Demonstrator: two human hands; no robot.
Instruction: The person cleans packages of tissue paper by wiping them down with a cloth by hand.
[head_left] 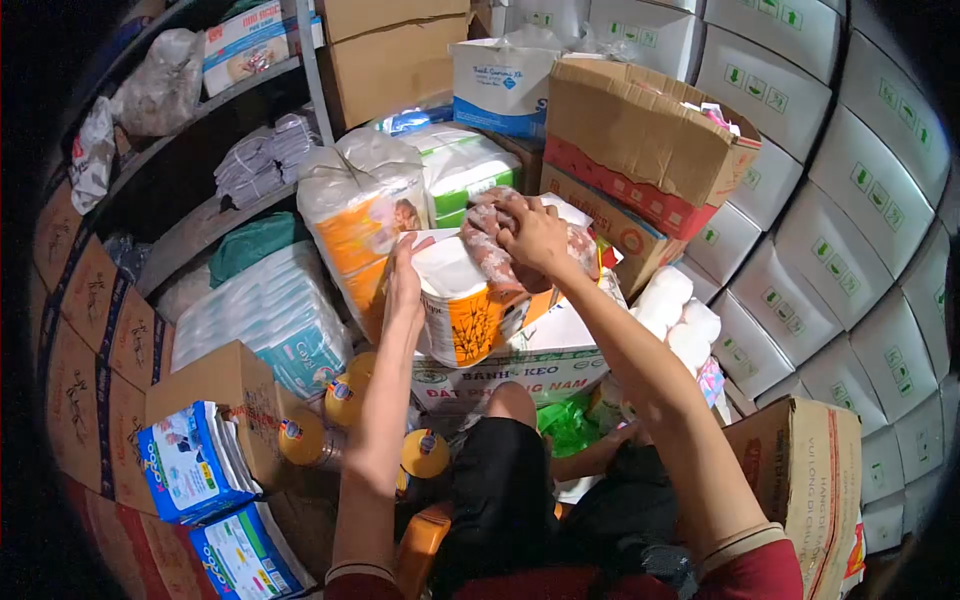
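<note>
An orange and white printed pack [465, 325] with a white top stands on a white carton [515, 365] in front of my knees. My left hand [404, 283] rests against the left side of this pack, its fingers pointing up. My right hand [533, 236] is closed on a reddish-brown cloth [487, 243] with pale patches, which lies bunched over the right part of the pack. The cloth hides part of what lies beneath my right hand. Behind my left hand stands an orange tissue pack [358, 225] in clear plastic.
White cartons [780, 190] are stacked along the right. An open brown box [640, 125] stands behind the hands. Metal shelves [210, 225] run along the left. Blue packs [195, 465], yellow-lidded jars [425, 452] and a green bag [568, 428] lie lower down.
</note>
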